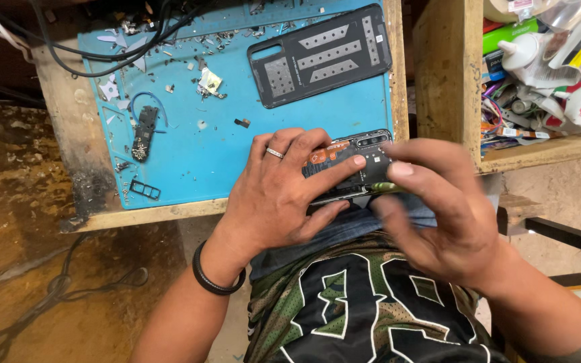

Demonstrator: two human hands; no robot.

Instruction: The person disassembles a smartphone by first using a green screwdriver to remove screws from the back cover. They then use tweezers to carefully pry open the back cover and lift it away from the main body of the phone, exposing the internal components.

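Now, opened phone [351, 168]: back cover off, insides showing, held over the near edge of the blue mat [189, 161], above the person's lap.
Left hand [284, 191]: grasping the opened phone from the mat side, fingers laid across its exposed top, thumb under it.
Right hand [438, 208]: blurred; fingers rest on the phone's camera end, pinching a small greenish tool [388, 187].
Back cover [321, 55]: dark, lying inside-up at the mat's far corner.
Bench [68, 134]: worn wood under the mat.
Shelf clutter [546, 67]: well right of the mat.
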